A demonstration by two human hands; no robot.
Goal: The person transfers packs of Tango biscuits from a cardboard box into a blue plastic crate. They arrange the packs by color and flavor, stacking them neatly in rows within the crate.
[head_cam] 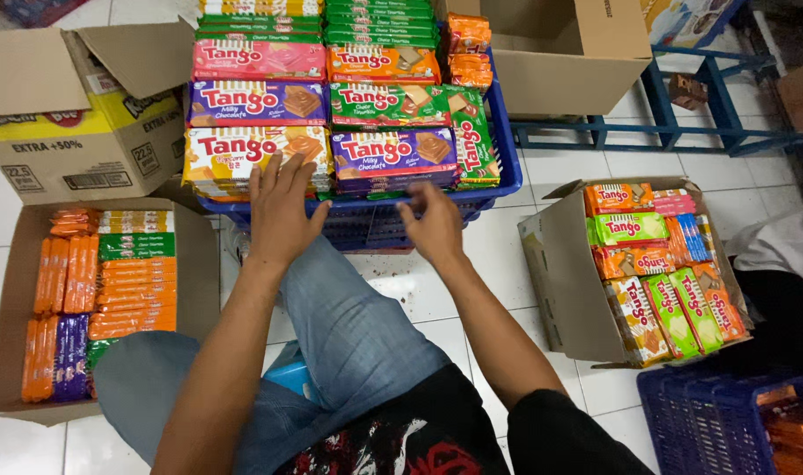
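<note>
A blue plastic crate (507,167) in front of me holds stacks of flat wafer packs in pink, orange, green, purple and white. My left hand (281,207) lies open against the crate's front rim, fingertips touching the white and orange pack (234,154) at the front left. My right hand (434,224) hovers at the front rim just below the purple pack (392,154), fingers loosely curled and blurred, holding nothing that I can see. I am seated with my jeans-clad knee just below the crate.
An open cardboard box (14,290) at left holds orange, green and purple slim packs. Another open box (560,273) at right holds mixed wafer packs. A yellow-printed carton (76,149) stands far left, a big brown box (568,62) behind, a second blue crate (709,413) at bottom right.
</note>
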